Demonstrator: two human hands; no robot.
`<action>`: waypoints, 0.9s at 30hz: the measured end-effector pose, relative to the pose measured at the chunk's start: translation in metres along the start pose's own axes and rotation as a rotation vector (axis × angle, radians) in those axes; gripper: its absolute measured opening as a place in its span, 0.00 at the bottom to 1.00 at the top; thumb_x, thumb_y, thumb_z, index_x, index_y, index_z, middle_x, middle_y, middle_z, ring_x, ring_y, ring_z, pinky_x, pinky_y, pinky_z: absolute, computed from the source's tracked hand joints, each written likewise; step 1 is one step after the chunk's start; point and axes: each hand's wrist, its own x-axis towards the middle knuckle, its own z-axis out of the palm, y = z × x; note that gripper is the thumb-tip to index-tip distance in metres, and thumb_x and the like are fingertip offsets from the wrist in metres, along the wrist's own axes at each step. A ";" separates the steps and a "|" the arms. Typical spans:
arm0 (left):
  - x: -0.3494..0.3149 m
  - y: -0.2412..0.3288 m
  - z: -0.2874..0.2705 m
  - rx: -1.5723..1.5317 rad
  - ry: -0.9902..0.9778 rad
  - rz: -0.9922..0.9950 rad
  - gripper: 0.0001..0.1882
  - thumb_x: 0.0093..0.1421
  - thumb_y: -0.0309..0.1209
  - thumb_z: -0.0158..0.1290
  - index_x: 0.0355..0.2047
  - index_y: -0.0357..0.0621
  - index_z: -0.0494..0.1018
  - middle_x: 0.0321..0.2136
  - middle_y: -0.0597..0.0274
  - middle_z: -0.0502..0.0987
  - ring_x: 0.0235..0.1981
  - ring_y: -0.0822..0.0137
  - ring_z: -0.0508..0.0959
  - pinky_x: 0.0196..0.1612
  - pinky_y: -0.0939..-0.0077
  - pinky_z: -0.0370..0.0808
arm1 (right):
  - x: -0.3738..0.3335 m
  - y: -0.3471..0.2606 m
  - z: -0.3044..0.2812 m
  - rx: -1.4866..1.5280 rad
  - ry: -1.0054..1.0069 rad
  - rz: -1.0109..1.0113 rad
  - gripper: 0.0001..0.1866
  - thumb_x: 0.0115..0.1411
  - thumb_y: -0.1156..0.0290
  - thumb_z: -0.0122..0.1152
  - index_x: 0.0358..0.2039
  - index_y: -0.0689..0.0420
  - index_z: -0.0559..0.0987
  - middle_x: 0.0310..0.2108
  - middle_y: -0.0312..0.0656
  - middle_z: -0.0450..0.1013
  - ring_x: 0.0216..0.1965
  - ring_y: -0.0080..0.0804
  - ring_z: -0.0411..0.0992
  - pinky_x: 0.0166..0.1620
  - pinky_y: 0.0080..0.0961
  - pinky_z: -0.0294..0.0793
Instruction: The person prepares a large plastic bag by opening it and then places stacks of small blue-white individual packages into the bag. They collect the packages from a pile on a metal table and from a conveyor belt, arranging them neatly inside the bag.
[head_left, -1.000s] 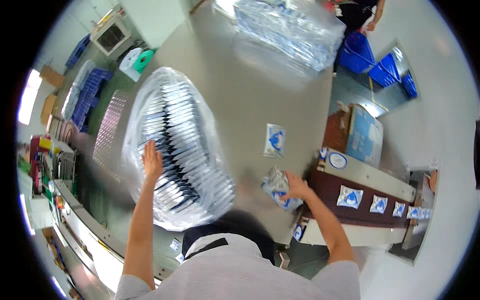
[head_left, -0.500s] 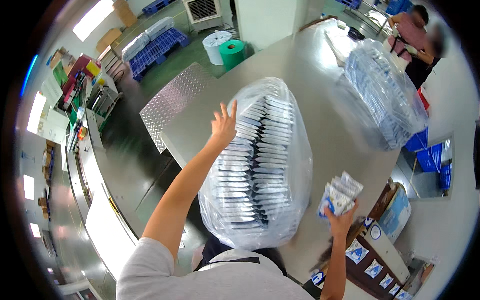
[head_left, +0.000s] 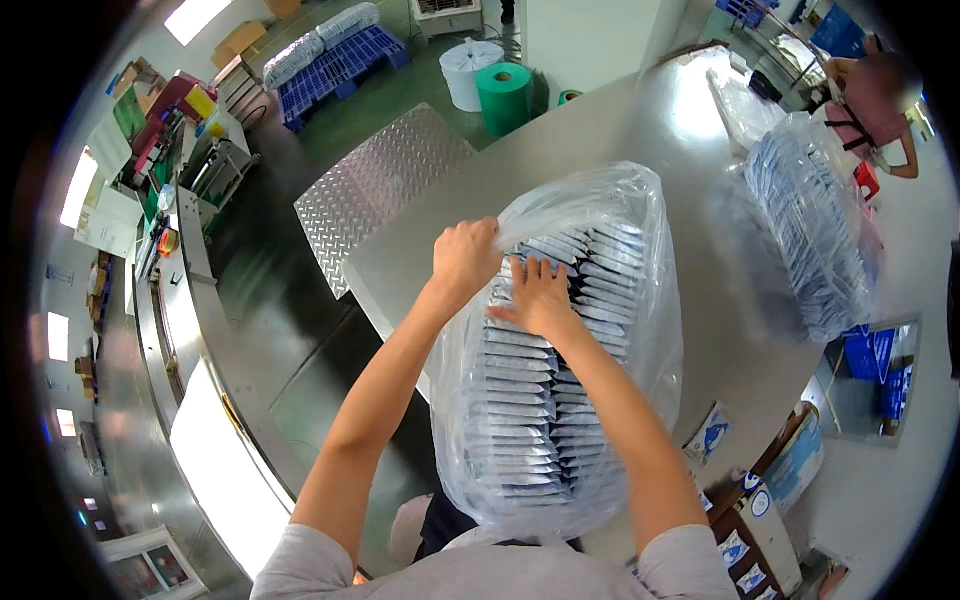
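In front of me on the metal table, a large clear plastic bag (head_left: 655,300) holds two long rows of white-and-blue sachets (head_left: 518,420) stacked on edge. My left hand (head_left: 466,262) is closed on the bag's rim at its far left side. Just right of it, my right hand (head_left: 543,302) lies over the far part of the left row, fingers spread and touching the sachets. The sachets directly beneath that palm are hidden. One loose sachet (head_left: 709,432) lies on the table to the right of the bag.
A second filled clear bag (head_left: 810,230) stands at the table's far right, with a person (head_left: 870,110) behind it. Near right, a conveyor (head_left: 745,530) carries several sachets. A diamond-plate metal surface (head_left: 385,185) adjoins the table's left edge. A green roll (head_left: 504,98) stands beyond.
My right hand has moved from the right of the bag onto the sachets inside; the small stack it held is no longer in it. My left hand has closed on the bag's rim.
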 end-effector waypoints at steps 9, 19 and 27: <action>-0.028 0.093 0.079 -0.219 -0.223 0.654 0.26 0.55 0.31 0.47 0.56 0.46 0.63 0.58 0.46 0.60 0.60 0.47 0.59 0.60 0.56 0.57 | -0.034 0.010 -0.002 0.428 0.476 0.109 0.37 0.51 0.49 0.56 0.55 0.63 0.65 0.56 0.56 0.60 0.63 0.49 0.49 0.61 0.59 0.41; -0.030 -0.019 0.174 0.494 0.071 0.454 0.27 0.68 0.43 0.31 0.65 0.51 0.49 0.65 0.64 0.52 0.66 0.61 0.50 0.64 0.48 0.42 | -0.378 0.006 -0.062 0.392 0.355 0.472 0.22 0.51 0.72 0.56 0.49 0.55 0.68 0.51 0.44 0.63 0.55 0.43 0.61 0.57 0.47 0.57; -0.097 -0.014 0.169 0.315 0.101 0.457 0.28 0.68 0.47 0.26 0.66 0.55 0.45 0.67 0.62 0.46 0.68 0.59 0.44 0.63 0.48 0.43 | -0.658 0.115 -0.124 0.246 0.303 1.082 0.20 0.47 0.77 0.56 0.44 0.57 0.70 0.48 0.50 0.67 0.53 0.50 0.62 0.56 0.40 0.63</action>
